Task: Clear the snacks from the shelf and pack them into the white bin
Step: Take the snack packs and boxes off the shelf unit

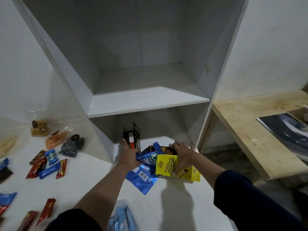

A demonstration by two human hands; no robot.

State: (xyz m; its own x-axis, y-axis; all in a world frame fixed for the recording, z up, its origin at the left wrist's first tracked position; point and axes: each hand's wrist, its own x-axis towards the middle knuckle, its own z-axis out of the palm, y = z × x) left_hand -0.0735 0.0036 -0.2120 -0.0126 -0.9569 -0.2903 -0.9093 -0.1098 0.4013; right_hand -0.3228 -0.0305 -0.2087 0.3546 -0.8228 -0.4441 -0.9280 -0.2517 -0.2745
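Fingers on our right hand [182,155] curl round the yellow box [166,165]; left hand [129,155] grips blue packets [146,158], lower centre. Armful's loose, so the bottom blue pouch [141,178] might slip. White bin's nowhere we can see.

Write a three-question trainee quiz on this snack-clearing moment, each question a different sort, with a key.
1. True or false: the upper shelf board has snacks lying on it.
2. Multiple choice: what does the right hand grip? A) the yellow snack box B) a clear bag of nuts C) a red bar
3. Fill in: the left hand holds the bunch of ____ coloured packets at the mouth of the lower compartment.

Key: 1 false; 2 A; 3 blue.
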